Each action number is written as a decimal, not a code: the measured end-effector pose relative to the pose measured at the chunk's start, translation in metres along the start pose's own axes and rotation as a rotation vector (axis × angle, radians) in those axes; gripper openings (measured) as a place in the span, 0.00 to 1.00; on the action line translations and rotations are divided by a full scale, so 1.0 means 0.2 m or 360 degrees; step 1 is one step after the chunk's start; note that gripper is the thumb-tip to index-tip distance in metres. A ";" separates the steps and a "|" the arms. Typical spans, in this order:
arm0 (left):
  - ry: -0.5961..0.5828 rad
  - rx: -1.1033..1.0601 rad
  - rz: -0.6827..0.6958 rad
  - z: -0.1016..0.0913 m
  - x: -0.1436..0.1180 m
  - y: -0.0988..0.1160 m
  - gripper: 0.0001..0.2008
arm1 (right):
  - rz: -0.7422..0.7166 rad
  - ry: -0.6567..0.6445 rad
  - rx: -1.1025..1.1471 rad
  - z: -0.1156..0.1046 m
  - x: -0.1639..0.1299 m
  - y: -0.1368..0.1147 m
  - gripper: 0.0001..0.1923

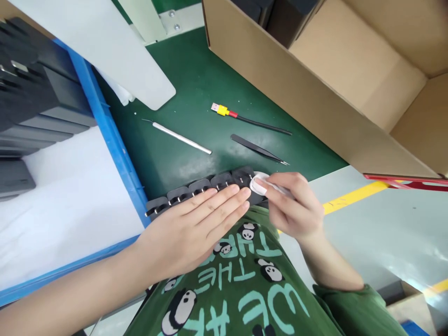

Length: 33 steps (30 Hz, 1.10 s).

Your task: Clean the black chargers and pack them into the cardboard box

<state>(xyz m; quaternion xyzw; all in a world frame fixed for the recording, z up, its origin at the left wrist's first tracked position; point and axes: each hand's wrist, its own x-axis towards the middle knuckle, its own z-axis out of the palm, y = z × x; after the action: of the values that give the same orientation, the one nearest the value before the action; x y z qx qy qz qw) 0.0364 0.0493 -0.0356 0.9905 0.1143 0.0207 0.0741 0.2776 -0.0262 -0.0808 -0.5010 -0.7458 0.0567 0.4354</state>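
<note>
Right now the left hand [194, 224] is lying flat, fingers stretched out and together, pressing down on a row of dark grey plastic plug adapters with metal prongs [196, 189] — the grip is released, nothing clasped. The row is sitting at the near edge of the green worktop [189, 84], running from about 9 o'clock up toward 2 o'clock of that hand, and the fingertips are covering its middle.

The right hand [292, 205] is sitting just at 3 o'clock of the left fingertips, its grip pinching a small white oval pad [259, 183] between thumb and fingers. The pad is touching the last adapter at the right end of the row.

Farther out, at 12 o'clock of the hands, a pair of slim black tweezers [259, 149] is lying on the worktop, and just beyond it a black cable with a yellow and red USB plug [224, 110]. At 11 o'clock a thin silvery metal pick [182, 137] is resting, well apart from the row. A large open brown cardboard box [315, 98] is filling the 1 to 2 o'clock side. At 9 to 10 o'clock a blue plastic crate [112, 135] is holding white foam and stacked dark grey units [31, 93]. A green shirt printed with pandas [245, 280] is showing at 6 o'clock.
</note>
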 end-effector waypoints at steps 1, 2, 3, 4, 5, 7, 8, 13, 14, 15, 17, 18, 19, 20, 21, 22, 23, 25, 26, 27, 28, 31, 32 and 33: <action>-0.0003 0.0001 0.0000 0.00 0.00 0.00 0.32 | -0.0004 0.0005 -0.0007 0.00 0.00 0.00 0.25; -0.0005 0.0002 0.0000 0.00 -0.01 0.00 0.32 | 0.0004 -0.0014 -0.0009 -0.01 -0.01 0.00 0.25; -0.0007 -0.0001 0.0002 0.00 -0.01 0.00 0.32 | 0.0017 -0.0044 -0.0012 -0.01 -0.01 -0.01 0.25; -0.0009 -0.0005 0.0003 0.00 -0.01 0.00 0.32 | 0.0031 -0.0074 -0.0017 -0.02 -0.02 -0.02 0.25; -0.0012 -0.0011 0.0006 0.00 -0.01 0.00 0.32 | 0.0038 -0.0091 -0.0019 -0.02 -0.02 -0.02 0.25; -0.0007 -0.0029 0.0009 -0.01 -0.01 0.00 0.32 | 0.0025 -0.0064 -0.0010 -0.02 -0.01 -0.02 0.24; -0.0002 -0.0037 0.0009 -0.01 -0.01 0.00 0.31 | 0.0012 -0.0037 0.0000 -0.01 0.00 -0.02 0.24; 0.0018 -0.0057 -0.0005 -0.01 0.01 0.00 0.30 | 0.0105 0.0013 0.0136 0.00 0.01 -0.04 0.23; 0.0017 -0.0064 -0.0005 -0.01 0.01 0.00 0.30 | 0.0178 0.0009 0.0203 -0.02 -0.01 -0.04 0.22; 0.0016 -0.0071 -0.0004 -0.01 0.00 -0.01 0.30 | 0.0283 0.0022 0.0293 -0.03 -0.02 -0.04 0.21; 0.0004 -0.0098 0.0001 -0.01 0.00 -0.01 0.30 | 0.0583 0.0217 0.0502 -0.05 -0.05 -0.03 0.19; -0.0003 -0.0115 0.0007 -0.01 0.00 -0.02 0.30 | 0.0749 0.0391 0.0586 -0.05 -0.06 -0.01 0.18; -0.0006 -0.0131 0.0014 -0.01 -0.01 -0.02 0.29 | 0.0888 0.0581 0.0630 -0.05 -0.05 0.01 0.17; -0.0005 -0.0142 0.0020 -0.01 -0.01 -0.02 0.29 | 0.0975 0.0772 0.0627 -0.05 -0.05 0.04 0.16; 0.0001 -0.0143 0.0022 -0.02 -0.01 -0.02 0.28 | 0.1007 0.0910 0.0580 -0.04 -0.03 0.06 0.16; 0.0015 -0.0134 0.0017 -0.02 -0.01 -0.02 0.27 | 0.0992 0.0940 0.0490 -0.04 -0.01 0.09 0.15; 0.0038 -0.0115 0.0006 -0.03 -0.01 -0.01 0.26 | 0.0937 0.0863 0.0364 -0.04 0.02 0.11 0.15; 0.0111 -0.0088 -0.0032 -0.05 0.00 0.02 0.24 | 0.0761 0.0511 0.0059 -0.06 0.07 0.14 0.16; 0.0164 -0.0085 -0.0059 -0.06 0.01 0.04 0.23 | 0.0674 0.0337 -0.0103 -0.07 0.09 0.14 0.17; 0.0229 -0.0085 -0.0094 -0.07 0.02 0.06 0.22 | 0.0609 0.0223 -0.0257 -0.09 0.11 0.14 0.17; 0.0300 -0.0083 -0.0137 -0.08 0.04 0.08 0.20 | 0.0555 0.0168 -0.0385 -0.10 0.13 0.13 0.17; 0.0508 -0.0015 -0.0363 -0.10 0.10 0.11 0.19 | 0.0390 0.0018 -0.0527 -0.09 0.18 0.11 0.18; 0.0554 0.0019 -0.0464 -0.11 0.12 0.12 0.20 | 0.0317 -0.0117 -0.0528 -0.06 0.19 0.11 0.17; 0.0577 0.0046 -0.0561 -0.11 0.14 0.11 0.21 | 0.0252 -0.0264 -0.0546 -0.03 0.20 0.12 0.17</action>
<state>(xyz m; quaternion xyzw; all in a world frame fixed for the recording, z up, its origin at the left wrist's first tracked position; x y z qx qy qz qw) 0.0685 0.0370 -0.0097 0.9363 0.2969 0.1830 0.0408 0.2934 0.0152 -0.0649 -0.6185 -0.7362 0.0038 0.2748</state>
